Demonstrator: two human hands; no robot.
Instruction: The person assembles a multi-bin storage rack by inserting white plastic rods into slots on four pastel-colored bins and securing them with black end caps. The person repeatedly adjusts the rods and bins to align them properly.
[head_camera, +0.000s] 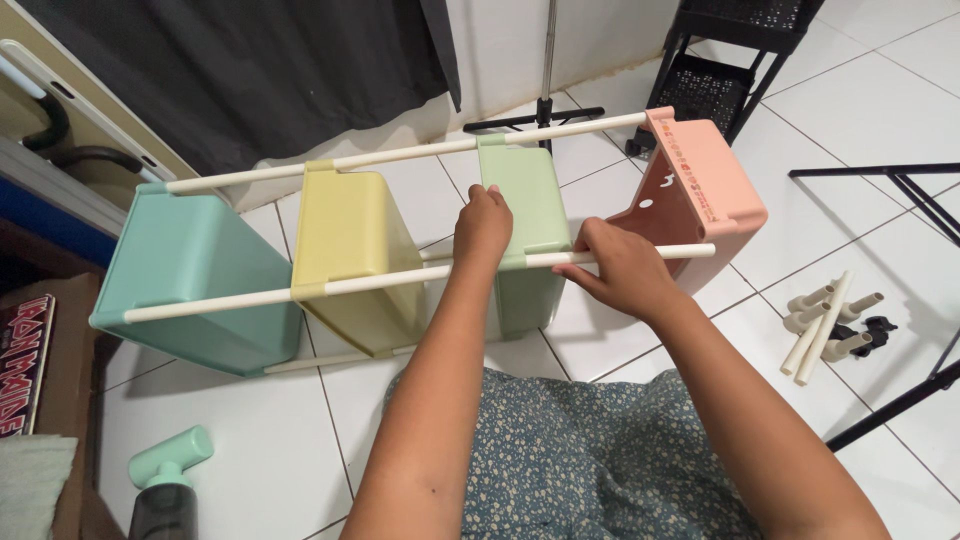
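My left hand (483, 228) curls closed over the near white rod (400, 279) where it meets the green bin (520, 210), and my right hand (625, 268) pinches the same rod just beside the pink bin (700, 190). The rod runs under both palms; my fingertips are hidden behind it, and the bins' undersides are out of sight

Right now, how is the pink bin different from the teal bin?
The pink bin sits at the right end of the white poles; the teal bin sits at the left end. The pink bin is tilted, showing its inside, while the teal bin hangs straight. The right hand is near the pink bin; no hand is near the teal one. Both are plastic and threaded on the same poles.
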